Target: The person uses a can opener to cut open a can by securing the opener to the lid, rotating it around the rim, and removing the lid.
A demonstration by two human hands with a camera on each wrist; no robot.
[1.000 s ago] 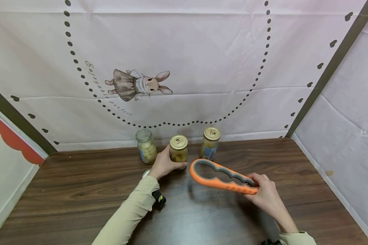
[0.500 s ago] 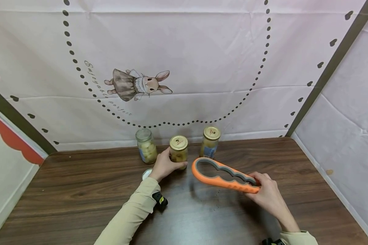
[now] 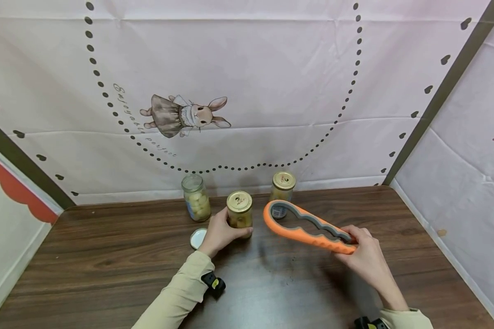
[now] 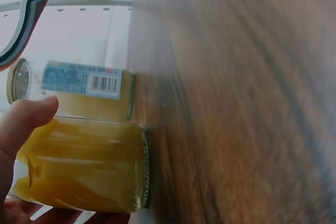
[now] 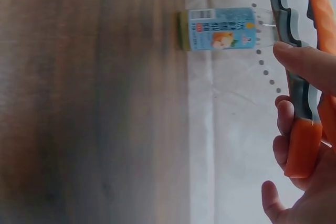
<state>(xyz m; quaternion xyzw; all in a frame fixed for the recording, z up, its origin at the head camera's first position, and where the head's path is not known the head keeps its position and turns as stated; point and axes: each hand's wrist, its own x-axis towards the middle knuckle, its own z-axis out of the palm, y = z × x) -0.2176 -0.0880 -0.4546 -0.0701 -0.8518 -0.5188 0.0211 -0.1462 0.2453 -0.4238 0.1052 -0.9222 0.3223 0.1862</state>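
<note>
My left hand (image 3: 221, 233) grips a glass jar (image 3: 239, 220) from its left side, fingers behind and thumb in front. The jar stands upright with a gold lid; in the left wrist view its yellow contents (image 4: 89, 166) show through the glass. My right hand (image 3: 366, 260) holds an orange and grey jar opener (image 3: 300, 235) by its handle end. The opener's rounded loop is raised over the table, right of the gripped jar, and overlaps a second gold-lidded jar (image 3: 284, 181) in the head view. In the right wrist view the thumb lies along the opener's grey inner edge (image 5: 286, 24).
An open jar (image 3: 196, 201) with pale round pieces stands at the back left. Its side of the table also holds a white-faced lid (image 3: 198, 238), beside my left hand. A printed cloth wall (image 3: 271, 91) rises right behind the wooden table (image 3: 107, 256).
My left hand has drawn the gripped jar slightly toward me. My right hand has shifted the jar opener a little to the right and up in the head view.
</note>
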